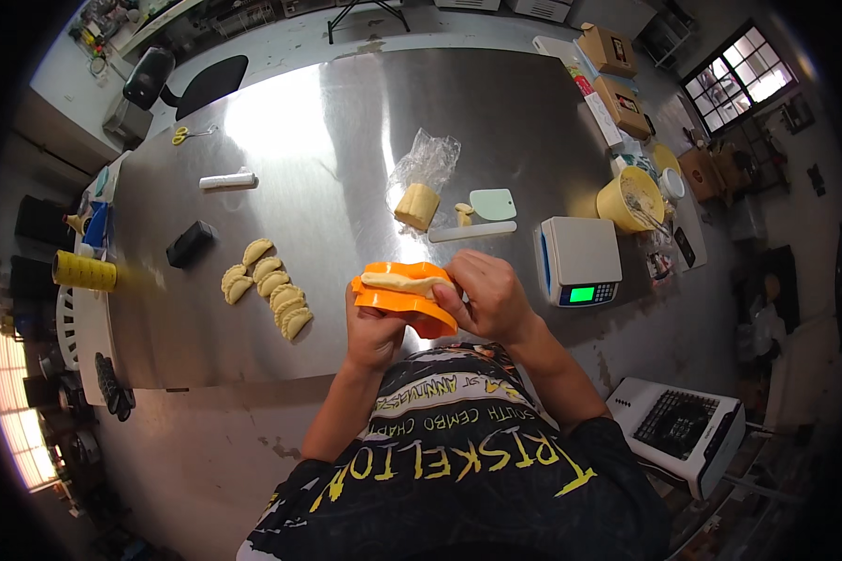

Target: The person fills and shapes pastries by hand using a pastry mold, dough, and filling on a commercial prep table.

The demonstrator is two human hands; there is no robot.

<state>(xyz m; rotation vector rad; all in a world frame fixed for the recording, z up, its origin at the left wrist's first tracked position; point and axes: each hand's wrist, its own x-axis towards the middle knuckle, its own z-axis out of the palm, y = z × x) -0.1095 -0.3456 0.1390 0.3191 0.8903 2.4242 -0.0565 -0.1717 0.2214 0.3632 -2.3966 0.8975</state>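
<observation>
An orange plastic dumpling press is held partly folded above the table's near edge, with a piece of pale dough between its halves. My left hand grips the press from below on its left side. The thumb of my right hand presses on the dough at the right end, its other fingers curled. To the left, several crimped half-moon dumplings lie on the steel table. Beyond the press stands a block of dough by crumpled plastic film, near small dough scraps.
A white rolling rod and pale green scraper lie ahead. At right are a digital scale and a yellow bowl of filling. A black box, white roll and yellow-handled scissors lie left.
</observation>
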